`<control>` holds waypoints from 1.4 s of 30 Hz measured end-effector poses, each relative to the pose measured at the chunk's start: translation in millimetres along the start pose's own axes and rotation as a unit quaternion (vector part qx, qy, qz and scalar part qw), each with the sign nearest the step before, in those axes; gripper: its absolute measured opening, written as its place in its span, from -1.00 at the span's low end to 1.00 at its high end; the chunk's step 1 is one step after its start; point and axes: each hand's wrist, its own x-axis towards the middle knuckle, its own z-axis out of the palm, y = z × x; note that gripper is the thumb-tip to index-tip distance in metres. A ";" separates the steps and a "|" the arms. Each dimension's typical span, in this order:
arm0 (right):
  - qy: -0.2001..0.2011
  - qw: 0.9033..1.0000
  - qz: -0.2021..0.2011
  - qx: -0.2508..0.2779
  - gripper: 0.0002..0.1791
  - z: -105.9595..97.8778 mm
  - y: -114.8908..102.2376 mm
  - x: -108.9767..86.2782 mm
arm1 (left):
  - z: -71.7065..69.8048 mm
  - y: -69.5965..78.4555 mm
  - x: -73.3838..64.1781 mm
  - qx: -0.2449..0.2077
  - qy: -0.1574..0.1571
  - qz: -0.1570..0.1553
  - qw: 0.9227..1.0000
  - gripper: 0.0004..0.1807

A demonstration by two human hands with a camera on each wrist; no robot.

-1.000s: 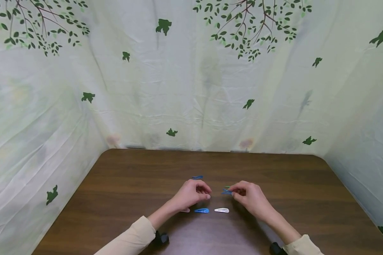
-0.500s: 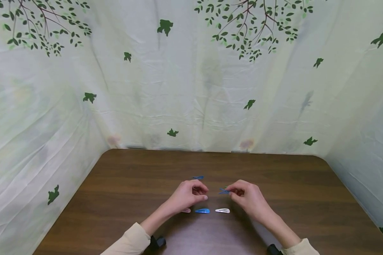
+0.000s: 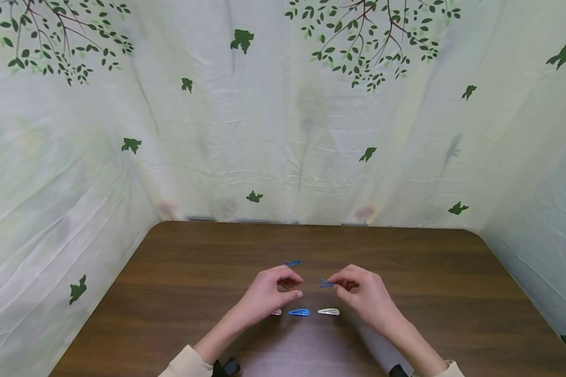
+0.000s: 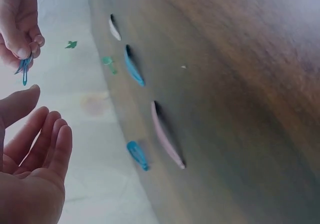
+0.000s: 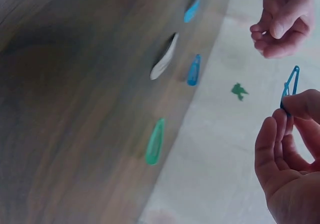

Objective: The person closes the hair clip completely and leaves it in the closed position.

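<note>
My right hand (image 3: 365,296) pinches a blue snap hair clip (image 3: 325,283) between thumb and fingertips, above the table. The clip's two arms stand apart, its free end towards my left hand (image 3: 268,293). That left hand holds nothing; its thumb and loosely bent fingers are spread, a short gap from the clip. Below the hands lie a pink hair clip (image 4: 165,136), partly covered by my left hand in the head view, a second blue hair clip (image 3: 299,312) and a white hair clip (image 3: 328,311). Farther back lies another blue hair clip (image 3: 293,263).
A green hair clip (image 5: 155,141) lies on the brown wooden table (image 3: 207,251); my right hand hides it in the head view. White cloth (image 3: 283,131) with leaf prints hangs behind the table and at both sides.
My right hand has shifted a little to the left with the blue hair clip. My left hand has drawn back leftward, and its thumb and fingers have parted wider.
</note>
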 end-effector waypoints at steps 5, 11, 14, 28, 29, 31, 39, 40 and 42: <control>0.000 1.000 -0.026 0.005 -0.69 -2.3 -10.3 -3.7 | -6.1 7.8 -6.7 0.019 0.008 0.014 1.000 -0.78; -0.001 0.999 -0.048 0.010 -0.68 -4.8 -20.7 -8.5 | -11.6 15.3 -14.5 0.028 0.016 0.045 0.998 -0.71; 0.002 0.998 -0.058 0.009 -0.66 -5.4 -25.8 -11.4 | -12.1 19.1 -19.0 0.027 0.018 0.070 0.997 -0.67; 0.010 0.995 -0.098 0.018 -0.62 -2.9 -45.9 -23.9 | -3.5 37.9 -30.2 -0.028 0.021 0.144 0.989 -0.63; 0.011 0.995 -0.102 0.021 -0.62 -2.2 -46.6 -24.6 | -2.9 38.5 -30.5 -0.030 0.021 0.147 0.988 -0.63; 0.013 0.994 -0.106 0.025 -0.60 -1.0 -47.8 -26.0 | -2.1 39.2 -30.7 -0.031 0.021 0.154 0.987 -0.65; 0.017 0.993 -0.115 0.034 -0.58 3.0 -49.6 -28.8 | 0.7 38.7 -28.6 -0.024 0.035 0.190 0.981 -0.79; 0.017 0.993 -0.115 0.034 -0.57 3.2 -49.3 -29.0 | 1.0 38.9 -28.5 -0.027 0.038 0.195 0.980 -0.80; 0.015 0.993 -0.116 0.034 -0.58 3.2 -48.6 -29.5 | 1.5 40.2 -28.7 -0.037 0.042 0.199 0.978 -0.81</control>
